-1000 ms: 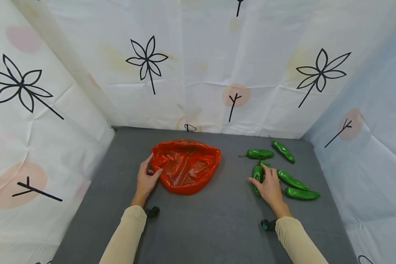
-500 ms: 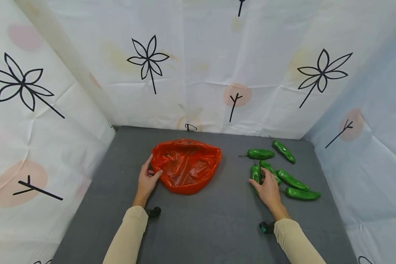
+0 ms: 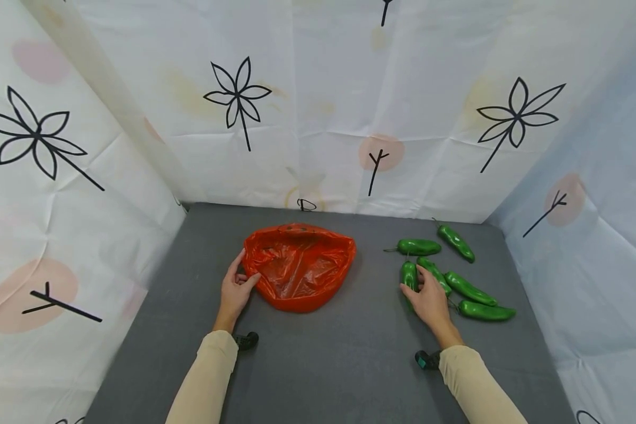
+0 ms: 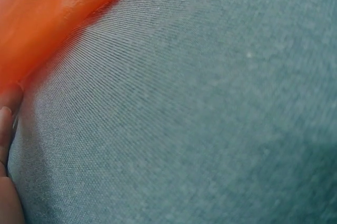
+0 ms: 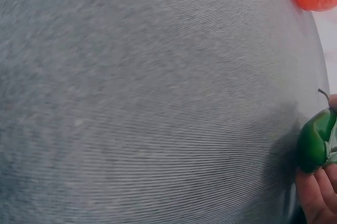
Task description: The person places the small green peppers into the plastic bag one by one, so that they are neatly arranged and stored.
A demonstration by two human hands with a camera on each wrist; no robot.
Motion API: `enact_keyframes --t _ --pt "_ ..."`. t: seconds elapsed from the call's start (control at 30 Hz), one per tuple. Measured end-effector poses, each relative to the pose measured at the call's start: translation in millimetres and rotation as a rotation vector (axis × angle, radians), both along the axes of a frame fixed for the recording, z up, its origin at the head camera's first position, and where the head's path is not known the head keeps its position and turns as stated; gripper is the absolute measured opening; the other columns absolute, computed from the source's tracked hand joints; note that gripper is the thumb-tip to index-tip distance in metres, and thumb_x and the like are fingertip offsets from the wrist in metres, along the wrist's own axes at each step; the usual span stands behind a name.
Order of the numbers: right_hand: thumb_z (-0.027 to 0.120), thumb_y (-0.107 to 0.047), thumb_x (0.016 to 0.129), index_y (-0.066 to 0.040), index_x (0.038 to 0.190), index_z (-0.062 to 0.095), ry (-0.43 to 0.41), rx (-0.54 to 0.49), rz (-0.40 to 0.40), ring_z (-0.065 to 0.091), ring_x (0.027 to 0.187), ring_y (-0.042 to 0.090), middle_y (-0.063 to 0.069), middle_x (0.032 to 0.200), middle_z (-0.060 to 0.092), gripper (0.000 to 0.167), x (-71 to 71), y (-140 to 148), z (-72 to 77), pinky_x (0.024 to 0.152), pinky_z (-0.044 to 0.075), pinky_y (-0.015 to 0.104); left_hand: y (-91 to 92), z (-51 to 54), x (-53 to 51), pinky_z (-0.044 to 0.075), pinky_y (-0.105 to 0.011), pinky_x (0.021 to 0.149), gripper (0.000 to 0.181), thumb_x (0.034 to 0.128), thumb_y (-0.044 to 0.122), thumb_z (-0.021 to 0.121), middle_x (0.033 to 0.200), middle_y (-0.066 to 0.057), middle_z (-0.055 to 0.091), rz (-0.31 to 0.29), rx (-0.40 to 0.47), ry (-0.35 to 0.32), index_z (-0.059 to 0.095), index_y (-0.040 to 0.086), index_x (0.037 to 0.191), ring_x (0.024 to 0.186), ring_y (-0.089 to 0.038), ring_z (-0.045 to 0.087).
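Head view: the left hand (image 3: pixel 237 291) holds the left rim of the red bag (image 3: pixel 302 268) between thumb and fingers, and the bag sits open-mouthed on the worktop (image 3: pixel 323 365); its film looks thin and slack, so a hard tug could drag it or crumple the mouth, while a loose hold could let the rim fold inward; to the right of the bag and well apart from it, the right hand (image 3: pixel 431 300) pinches a green pepper (image 3: pixel 409 272); the skin is shiny and probably slick, so an off-centre pinch could let it pivot or slip; I cannot tell whether it clears the worktop, and dragging could twist it in the fingers; a neighbouring pepper (image 3: pixel 433 272) lies close beside those fingers, so a rightward sweep could knock it into the four other peppers (image 3: pixel 470 288) and start them rolling.
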State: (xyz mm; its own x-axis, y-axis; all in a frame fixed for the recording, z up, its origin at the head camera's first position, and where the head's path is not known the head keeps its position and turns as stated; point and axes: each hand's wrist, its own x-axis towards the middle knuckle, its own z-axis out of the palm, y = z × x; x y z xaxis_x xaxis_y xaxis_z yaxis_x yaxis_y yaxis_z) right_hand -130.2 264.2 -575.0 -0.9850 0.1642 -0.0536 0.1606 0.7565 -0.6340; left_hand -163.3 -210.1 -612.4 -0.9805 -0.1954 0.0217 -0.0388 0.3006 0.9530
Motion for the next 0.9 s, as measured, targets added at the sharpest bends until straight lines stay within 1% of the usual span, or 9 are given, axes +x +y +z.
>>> enact_keyframes --t 0.1,0.13,0.23,0.4,0.47,0.63,0.9 --pt "0.068 -0.029 0.097 -0.001 0.157 0.035 -0.009 -0.012 0.005 0.062 0.117 0.044 0.029 0.134 0.057 0.074 -2.6 -0.7 3.9 0.096 0.051 0.058 -0.2 -0.5 0.3 0.046 -0.014 0.064 0.073 0.0920 0.022 0.077 0.148 -0.007 0.051 0.006 0.007 0.009 0.043 0.033 0.156 0.072 -0.005 0.052" --pt "0.068 -0.029 0.097 -0.001 0.157 0.034 -0.011 -0.017 0.007 0.062 0.117 0.044 0.029 0.134 0.057 0.074 -3.7 -0.8 5.2 0.096 0.051 0.058 -0.7 -1.0 0.6 0.046 -0.014 0.064 0.073 0.0920 0.022 0.077 0.148 -0.008 0.051 0.007 0.011 0.010 0.043 0.032 0.156 0.071 -0.005 0.052" --pt "0.068 -0.027 0.097 0.000 0.157 0.033 -0.006 -0.042 0.022 0.063 0.116 0.045 0.030 0.134 0.057 0.075 -6.9 -1.4 9.7 0.094 0.053 0.058 -1.1 -2.3 1.6 0.046 -0.014 0.065 0.073 0.0926 0.024 0.077 0.145 -0.007 0.052 0.013 0.007 -0.002 0.043 0.034 0.156 0.071 -0.005 0.052" --pt "0.069 -0.025 0.096 -0.003 0.159 0.030 0.012 -0.068 0.051 0.064 0.114 0.048 0.033 0.135 0.056 0.077 -14.2 -1.8 18.9 0.091 0.055 0.059 -0.5 -2.2 2.6 0.048 -0.013 0.066 0.071 0.0933 0.029 0.076 0.145 -0.002 0.052 0.019 -0.004 -0.022 0.042 0.042 0.154 0.073 -0.007 0.053" --pt "0.069 -0.026 0.096 -0.004 0.160 0.029 0.015 -0.065 0.061 0.064 0.114 0.048 0.033 0.136 0.056 0.078 -17.2 -1.7 23.2 0.092 0.055 0.060 0.0 -1.5 2.5 0.048 -0.013 0.066 0.070 0.0933 0.029 0.076 0.147 -0.001 0.051 0.021 0.001 -0.020 0.043 0.042 0.154 0.074 -0.008 0.053" --pt "0.068 -0.027 0.097 -0.007 0.161 0.027 0.006 -0.071 0.097 0.063 0.117 0.047 0.033 0.139 0.055 0.078 -23.1 -3.8 34.8 0.093 0.054 0.060 1.0 -0.6 1.9 0.049 -0.011 0.067 0.072 0.0931 0.027 0.076 0.151 -0.004 0.050 0.018 0.005 -0.012 0.042 0.037 0.155 0.073 -0.006 0.054" --pt "0.069 -0.030 0.097 -0.010 0.161 0.030 0.019 -0.088 0.139 0.066 0.113 0.044 0.030 0.138 0.056 0.078 -37.9 -13.4 54.2 0.088 0.057 0.057 1.2 -0.8 0.3 0.049 -0.012 0.067 0.070 0.0935 0.027 0.076 0.152 0.000 0.050 0.023 0.011 -0.014 0.043 0.042 0.154 0.073 -0.007 0.054"
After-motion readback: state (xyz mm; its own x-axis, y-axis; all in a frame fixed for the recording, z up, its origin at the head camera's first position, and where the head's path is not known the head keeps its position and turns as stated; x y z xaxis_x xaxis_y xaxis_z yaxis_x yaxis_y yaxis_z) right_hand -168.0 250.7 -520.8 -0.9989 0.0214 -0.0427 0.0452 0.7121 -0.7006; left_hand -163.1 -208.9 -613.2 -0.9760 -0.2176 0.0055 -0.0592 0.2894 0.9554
